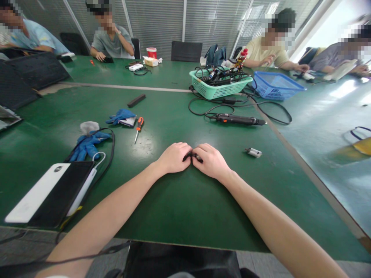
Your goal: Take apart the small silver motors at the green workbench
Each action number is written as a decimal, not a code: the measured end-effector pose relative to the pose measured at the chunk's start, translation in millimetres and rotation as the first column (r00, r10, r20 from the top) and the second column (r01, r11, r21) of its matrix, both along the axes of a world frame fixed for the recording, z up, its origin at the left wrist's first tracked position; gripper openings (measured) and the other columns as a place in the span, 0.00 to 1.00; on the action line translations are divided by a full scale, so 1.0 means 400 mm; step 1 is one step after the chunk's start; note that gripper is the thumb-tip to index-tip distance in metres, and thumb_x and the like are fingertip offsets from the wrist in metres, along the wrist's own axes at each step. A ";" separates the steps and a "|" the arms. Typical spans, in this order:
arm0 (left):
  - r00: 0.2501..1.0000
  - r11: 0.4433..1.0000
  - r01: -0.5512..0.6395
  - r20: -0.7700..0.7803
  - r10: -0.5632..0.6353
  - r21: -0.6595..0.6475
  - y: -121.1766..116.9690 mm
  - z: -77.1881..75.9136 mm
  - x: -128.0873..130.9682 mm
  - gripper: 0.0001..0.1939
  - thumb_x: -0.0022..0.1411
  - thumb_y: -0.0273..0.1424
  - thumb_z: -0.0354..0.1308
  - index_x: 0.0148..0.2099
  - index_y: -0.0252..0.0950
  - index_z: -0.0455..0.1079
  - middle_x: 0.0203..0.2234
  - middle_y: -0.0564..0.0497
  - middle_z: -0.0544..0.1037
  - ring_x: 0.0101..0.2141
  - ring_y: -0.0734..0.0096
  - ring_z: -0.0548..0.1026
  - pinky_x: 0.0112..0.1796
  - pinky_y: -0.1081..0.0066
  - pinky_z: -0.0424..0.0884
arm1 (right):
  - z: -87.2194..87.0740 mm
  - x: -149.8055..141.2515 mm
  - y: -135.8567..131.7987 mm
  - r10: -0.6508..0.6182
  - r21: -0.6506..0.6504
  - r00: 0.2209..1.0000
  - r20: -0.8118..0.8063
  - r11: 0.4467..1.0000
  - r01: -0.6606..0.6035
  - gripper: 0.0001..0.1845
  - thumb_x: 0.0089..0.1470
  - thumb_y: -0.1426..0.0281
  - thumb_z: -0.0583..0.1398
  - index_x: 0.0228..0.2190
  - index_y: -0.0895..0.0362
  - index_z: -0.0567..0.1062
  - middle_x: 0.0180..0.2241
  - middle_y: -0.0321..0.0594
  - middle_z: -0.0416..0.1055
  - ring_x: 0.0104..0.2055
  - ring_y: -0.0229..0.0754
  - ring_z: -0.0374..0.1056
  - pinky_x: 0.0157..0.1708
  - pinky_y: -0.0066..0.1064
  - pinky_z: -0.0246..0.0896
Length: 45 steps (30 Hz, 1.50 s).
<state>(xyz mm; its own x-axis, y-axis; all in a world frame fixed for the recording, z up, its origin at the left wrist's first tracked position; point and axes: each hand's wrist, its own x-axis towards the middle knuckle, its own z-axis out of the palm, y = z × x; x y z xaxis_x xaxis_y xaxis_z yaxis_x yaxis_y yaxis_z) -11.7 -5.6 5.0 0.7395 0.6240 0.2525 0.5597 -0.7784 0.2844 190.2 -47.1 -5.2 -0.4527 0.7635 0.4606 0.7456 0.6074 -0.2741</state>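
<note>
My left hand (174, 158) and my right hand (210, 161) meet at the middle of the green work table (174, 208), fingers curled. Between their fingertips they pinch a small black part (191, 156), too small to identify. Nearest on the left lies an orange-handled screwdriver (139, 127). A small silver cylinder (253, 152) rests to the right of my right hand. Further back lies a black electric screwdriver (237, 119) with its cord.
Blue gloves (88, 144) and a white-and-black tablet-like device (49, 195) lie at left. A green basket of cables (220, 85) and a blue basket (275, 85) stand ahead. Several co-workers (111, 38) sit around the table's far side.
</note>
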 end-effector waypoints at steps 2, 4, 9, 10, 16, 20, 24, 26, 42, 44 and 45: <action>1.000 1.000 -0.002 -0.001 0.002 0.000 0.000 0.001 0.000 0.04 0.63 0.30 0.54 0.39 0.37 0.67 0.34 0.48 0.73 0.37 0.63 0.72 0.40 0.63 0.68 | 0.000 0.000 0.000 -0.001 -0.003 1.000 0.005 1.000 0.001 0.05 0.61 0.72 0.58 0.35 0.54 0.75 0.36 0.43 0.74 0.40 0.47 0.68 0.44 0.39 0.65; 1.000 1.000 -0.004 0.000 0.004 0.002 0.000 0.001 0.000 0.04 0.63 0.30 0.54 0.39 0.37 0.67 0.34 0.48 0.73 0.37 0.63 0.72 0.40 0.63 0.68 | 0.001 0.000 -0.001 -0.004 -0.004 1.000 0.012 1.000 0.005 0.05 0.61 0.72 0.58 0.35 0.54 0.74 0.36 0.43 0.73 0.40 0.47 0.68 0.44 0.39 0.65; 1.000 1.000 0.010 -0.003 -0.010 -0.004 0.001 0.002 0.000 0.04 0.63 0.31 0.53 0.39 0.37 0.67 0.34 0.48 0.73 0.37 0.63 0.71 0.40 0.63 0.69 | 0.001 -0.001 -0.001 -0.005 0.004 1.000 0.016 1.000 0.005 0.05 0.61 0.72 0.58 0.35 0.54 0.75 0.36 0.43 0.73 0.40 0.47 0.68 0.43 0.39 0.65; 1.000 1.000 0.008 -0.003 -0.008 -0.007 0.001 0.001 0.000 0.04 0.63 0.31 0.53 0.39 0.37 0.68 0.34 0.48 0.73 0.37 0.63 0.71 0.40 0.63 0.69 | 0.001 -0.001 -0.001 -0.003 0.006 1.000 0.015 1.000 0.003 0.05 0.61 0.72 0.58 0.35 0.54 0.75 0.35 0.43 0.73 0.40 0.47 0.68 0.43 0.39 0.65; 1.000 1.000 -0.002 -0.006 0.002 -0.015 0.002 0.002 0.002 0.05 0.63 0.31 0.53 0.40 0.37 0.68 0.34 0.47 0.73 0.37 0.62 0.72 0.40 0.62 0.69 | -0.001 0.000 0.000 0.002 0.007 1.000 0.018 1.000 -0.002 0.05 0.61 0.72 0.58 0.35 0.54 0.75 0.36 0.43 0.73 0.41 0.47 0.68 0.44 0.39 0.65; 1.000 1.000 0.004 -0.004 -0.004 -0.012 0.002 0.003 0.001 0.04 0.63 0.31 0.53 0.39 0.37 0.67 0.34 0.48 0.73 0.37 0.63 0.72 0.40 0.63 0.69 | 0.002 -0.001 -0.001 -0.006 0.007 0.999 0.034 1.000 0.006 0.05 0.62 0.72 0.58 0.35 0.54 0.74 0.36 0.43 0.73 0.41 0.47 0.67 0.44 0.39 0.64; 1.000 1.000 0.000 0.001 0.000 -0.003 0.000 0.003 0.000 0.03 0.63 0.31 0.54 0.38 0.37 0.66 0.34 0.48 0.73 0.36 0.63 0.71 0.40 0.63 0.68 | 0.007 -0.002 -0.002 -0.011 0.010 0.999 0.036 1.000 0.011 0.05 0.62 0.72 0.58 0.34 0.54 0.74 0.36 0.43 0.73 0.40 0.47 0.67 0.44 0.38 0.64; 1.000 1.000 -0.001 0.002 0.001 -0.003 0.000 0.002 0.001 0.03 0.63 0.31 0.54 0.38 0.37 0.66 0.34 0.48 0.73 0.36 0.63 0.71 0.40 0.63 0.68 | 0.008 -0.001 -0.001 -0.011 0.013 0.999 0.035 1.000 0.010 0.05 0.62 0.72 0.58 0.34 0.54 0.74 0.36 0.43 0.73 0.40 0.47 0.67 0.44 0.38 0.64; 1.000 1.000 -0.005 0.006 0.005 0.003 0.001 0.001 0.002 0.02 0.63 0.30 0.53 0.37 0.37 0.65 0.33 0.49 0.72 0.36 0.64 0.71 0.39 0.64 0.68 | 0.003 -0.004 0.002 -0.020 0.024 0.998 0.067 1.000 0.019 0.06 0.63 0.70 0.58 0.35 0.55 0.76 0.36 0.43 0.73 0.40 0.46 0.66 0.44 0.38 0.62; 1.000 1.000 -0.009 0.006 0.008 0.002 0.001 0.000 0.002 0.02 0.62 0.30 0.53 0.37 0.37 0.65 0.33 0.49 0.73 0.36 0.64 0.71 0.39 0.64 0.68 | 0.005 -0.005 0.002 -0.022 0.023 0.997 0.068 1.000 0.020 0.06 0.63 0.70 0.58 0.35 0.55 0.76 0.35 0.43 0.73 0.40 0.47 0.66 0.43 0.38 0.62; 1.000 1.000 -0.010 0.006 0.010 0.001 0.001 -0.001 0.002 0.02 0.62 0.30 0.53 0.37 0.37 0.65 0.33 0.49 0.73 0.36 0.64 0.71 0.39 0.64 0.68 | 0.006 -0.006 0.001 -0.024 0.022 0.997 0.069 1.000 0.022 0.06 0.63 0.70 0.58 0.35 0.55 0.76 0.35 0.43 0.73 0.40 0.47 0.66 0.43 0.38 0.62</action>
